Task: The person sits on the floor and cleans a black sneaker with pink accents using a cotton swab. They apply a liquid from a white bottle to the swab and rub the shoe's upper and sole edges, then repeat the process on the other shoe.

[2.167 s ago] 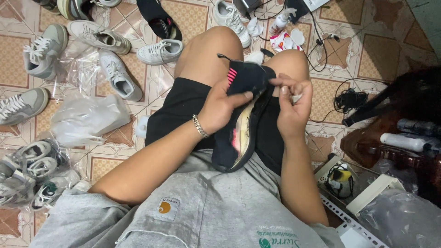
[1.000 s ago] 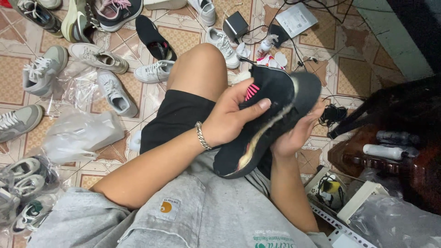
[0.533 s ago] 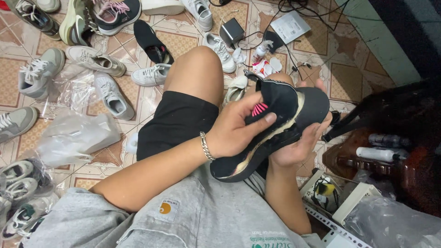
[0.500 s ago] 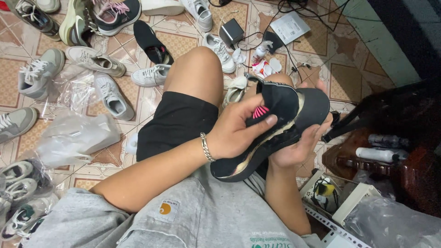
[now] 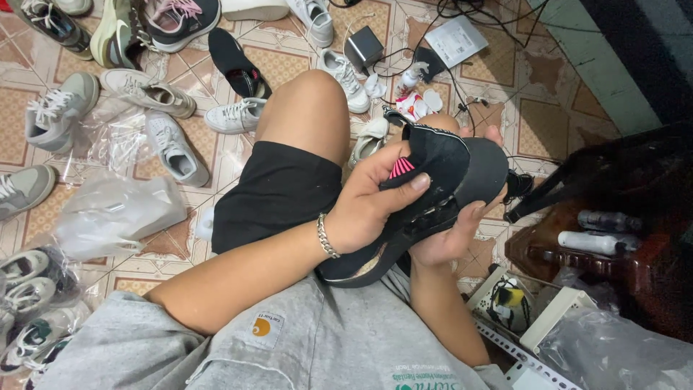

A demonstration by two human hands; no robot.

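1. The left hand has its grip closed over the top of a black shoe, thumb lying along the upper and the other fingers wrapped round the near side. A silver chain bracelet sits on that wrist.
2. The right hand cups the same shoe from beneath; its grip is curled up around the sole edge, with fingertips showing past the shoe's far side.
3. The black shoe is held in the air between both hands, above the person's lap and just beside the raised bare knee. It is tilted, toe end towards the right. A small pink striped patch shows on its upper beside the left thumb, and a pale trim line runs along its edge.
4. The person wears black shorts and a grey sweatshirt, and sits over a patterned tiled floor.
5. Around the knee on the floor lie many loose shoes: a white sneaker, a grey sneaker, a black slip-on and others farther left.
6. A crumpled clear plastic bag lies left of the shorts.
7. To the right stands a dark wooden stool with bottles lying on it, near the right hand.
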